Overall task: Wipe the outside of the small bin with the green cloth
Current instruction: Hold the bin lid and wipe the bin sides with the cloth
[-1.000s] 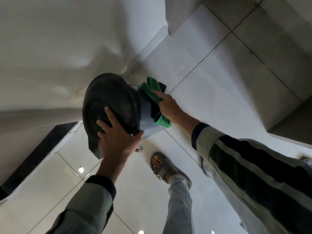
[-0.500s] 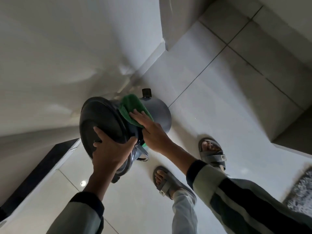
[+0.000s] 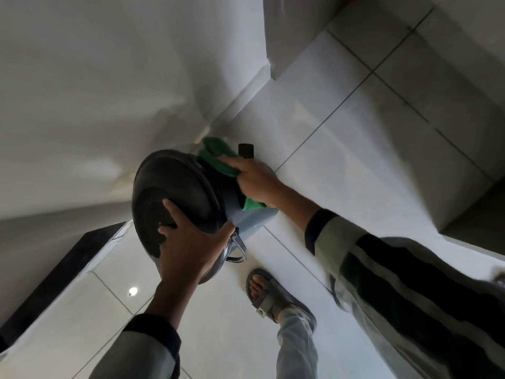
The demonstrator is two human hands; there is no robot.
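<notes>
floor (image 3: pixel 369 149): pale glossy tiles | wall (image 3: pixel 95 77): plain white | lamp reflection (image 3: pixel 133 290), probably

Pale grey-green sleeves (image 3: pixel 410 283) with dark stripes and cuffs; light trousers (image 3: pixel 296 343); seemingly grey strapped sandal (image 3: pixel 269 296)

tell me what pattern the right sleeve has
Dark and pale green-grey stripes on the right sleeve, dark cuff; clearest in the head view.

The right hand (image 3: pixel 255 184) covers most of the green cloth (image 3: pixel 218 157); the bin (image 3: pixel 246 222) hides its own far side.
</notes>
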